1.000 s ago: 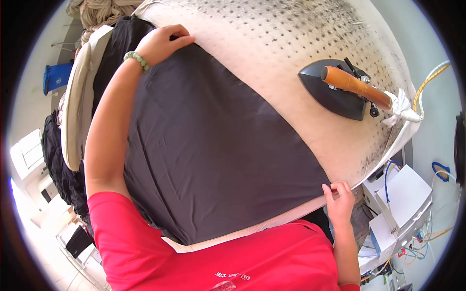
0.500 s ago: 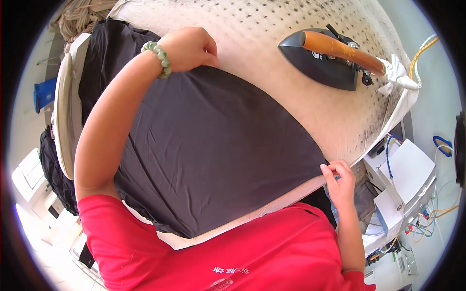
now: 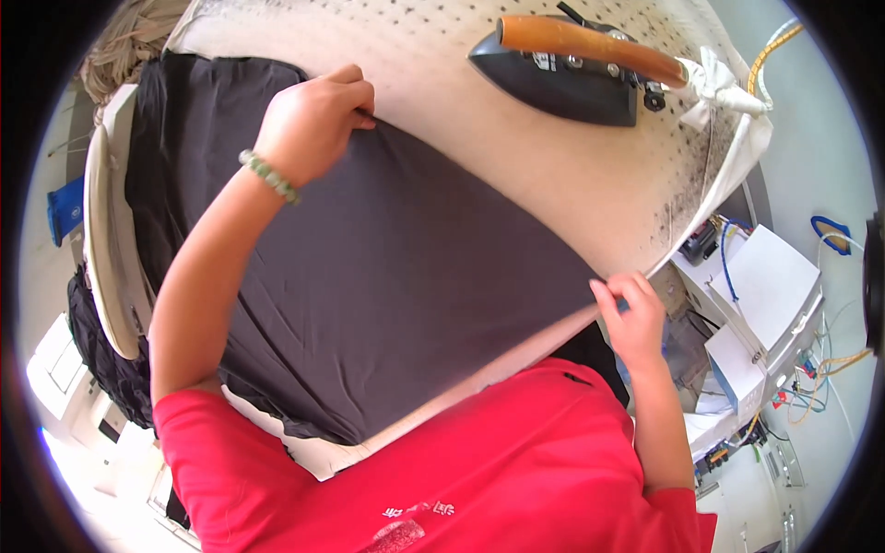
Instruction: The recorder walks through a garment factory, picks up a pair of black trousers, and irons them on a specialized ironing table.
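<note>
In the head view, your left hand (image 3: 316, 122) pinches the far edge of the cloth (image 3: 406, 249), your right hand (image 3: 636, 318) its corner; it spreads between both grips, toward you. Uneven pulling could skew it and set creases.

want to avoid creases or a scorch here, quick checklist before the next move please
1. Left hand at the far edge of the black cloth: ok.
2. Right hand at the cloth's right corner: ok.
3. Iron apart from the cloth: ok, it rests on the padded board.
4. Cloth smooth: not ok, creases show toward its left and near side.
5. Iron's heat: cannot tell.
</note>
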Action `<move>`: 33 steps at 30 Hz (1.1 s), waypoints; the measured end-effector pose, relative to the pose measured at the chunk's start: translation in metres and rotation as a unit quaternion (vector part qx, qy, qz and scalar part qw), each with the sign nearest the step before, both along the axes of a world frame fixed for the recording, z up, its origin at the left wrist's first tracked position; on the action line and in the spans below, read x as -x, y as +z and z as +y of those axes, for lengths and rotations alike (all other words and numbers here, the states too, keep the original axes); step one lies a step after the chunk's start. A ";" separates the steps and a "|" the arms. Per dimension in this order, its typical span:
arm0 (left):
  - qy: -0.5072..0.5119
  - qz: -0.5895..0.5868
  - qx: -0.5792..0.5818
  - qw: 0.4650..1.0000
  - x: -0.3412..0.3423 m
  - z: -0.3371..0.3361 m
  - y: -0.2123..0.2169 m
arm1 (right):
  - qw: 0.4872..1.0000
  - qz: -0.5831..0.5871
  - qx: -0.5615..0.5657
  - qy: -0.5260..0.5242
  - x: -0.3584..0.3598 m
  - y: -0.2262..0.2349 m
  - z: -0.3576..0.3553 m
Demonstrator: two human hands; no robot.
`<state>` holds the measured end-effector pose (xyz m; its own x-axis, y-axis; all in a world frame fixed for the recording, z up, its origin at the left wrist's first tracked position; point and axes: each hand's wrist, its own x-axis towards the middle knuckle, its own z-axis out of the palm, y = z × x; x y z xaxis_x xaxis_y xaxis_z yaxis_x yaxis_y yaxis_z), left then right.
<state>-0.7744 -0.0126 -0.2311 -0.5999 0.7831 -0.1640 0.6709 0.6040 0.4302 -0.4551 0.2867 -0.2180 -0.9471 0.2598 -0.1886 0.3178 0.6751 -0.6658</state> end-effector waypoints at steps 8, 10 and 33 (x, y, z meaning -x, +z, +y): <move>0.055 -0.004 -0.052 0.997 -0.200 0.004 0.024 | 0.995 -0.094 -0.034 -0.007 0.000 -0.018 0.001; 0.031 -0.100 0.011 0.994 -0.286 0.001 0.030 | 0.994 -0.106 -0.010 -0.013 0.000 -0.022 0.004; 0.293 0.033 -0.050 0.954 -0.348 0.172 -0.027 | 0.955 -0.082 0.040 0.282 0.015 -0.035 0.052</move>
